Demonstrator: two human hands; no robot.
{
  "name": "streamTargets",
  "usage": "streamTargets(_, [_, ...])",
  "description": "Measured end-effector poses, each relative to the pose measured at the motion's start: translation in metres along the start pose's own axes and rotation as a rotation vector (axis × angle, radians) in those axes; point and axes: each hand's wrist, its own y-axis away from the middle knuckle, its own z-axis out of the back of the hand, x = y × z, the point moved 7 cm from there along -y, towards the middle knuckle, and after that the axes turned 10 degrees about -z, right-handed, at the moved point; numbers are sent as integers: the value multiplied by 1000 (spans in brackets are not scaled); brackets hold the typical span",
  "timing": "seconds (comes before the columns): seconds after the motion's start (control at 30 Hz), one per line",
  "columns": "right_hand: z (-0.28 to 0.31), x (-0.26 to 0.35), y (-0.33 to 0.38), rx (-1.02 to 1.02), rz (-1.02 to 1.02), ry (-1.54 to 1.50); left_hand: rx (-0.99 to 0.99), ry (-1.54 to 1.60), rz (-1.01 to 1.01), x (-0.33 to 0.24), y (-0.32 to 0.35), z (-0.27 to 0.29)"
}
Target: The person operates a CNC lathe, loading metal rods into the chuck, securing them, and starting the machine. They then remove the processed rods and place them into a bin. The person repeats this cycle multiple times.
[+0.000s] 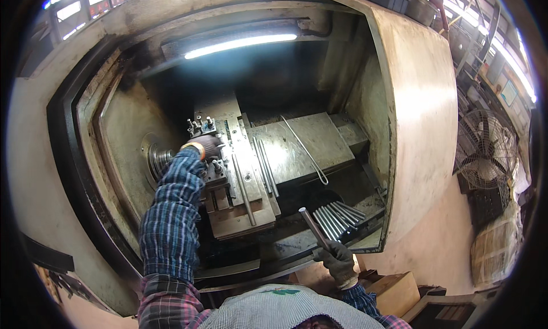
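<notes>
My left hand (pixel 206 147), in a dark glove with an orange cuff, reaches into the lathe between the bolted tool holders (pixel 201 125) on the cross slide. Its fingers are partly hidden, so I cannot tell whether they grip anything. The spindle chuck (pixel 157 156) is to the left of that hand. Down at the front right, my right hand (pixel 338 264), in a grey glove, is closed round a round metal bar (pixel 314 228) that points up and to the left. Beyond the bar, several shiny metal rods (pixel 337 219) lie side by side on the machine's front ledge.
Loose rods (pixel 264 166) and a longer rod (pixel 244 189) rest on the slide plates. A looped hook rod (pixel 305 149) lies across the flat cover (pixel 328 137). The sliding door (pixel 419 100) stands at right, with a fan (pixel 486 141) beyond and a cardboard box (pixel 394 295) below.
</notes>
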Motion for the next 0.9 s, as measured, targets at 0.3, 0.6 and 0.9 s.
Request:
streamTargets(0.3, [-15,27,-6,185,-96,-58,-837,-223,-262,-222,66,148])
streamTargets(0.6, [-88,85,-68,326,52,7,-1467,1464,-527,-266,346,142])
streamTargets(0.9, [-199,166,-192,440,270,305,-2002,918,317,-233,576,41])
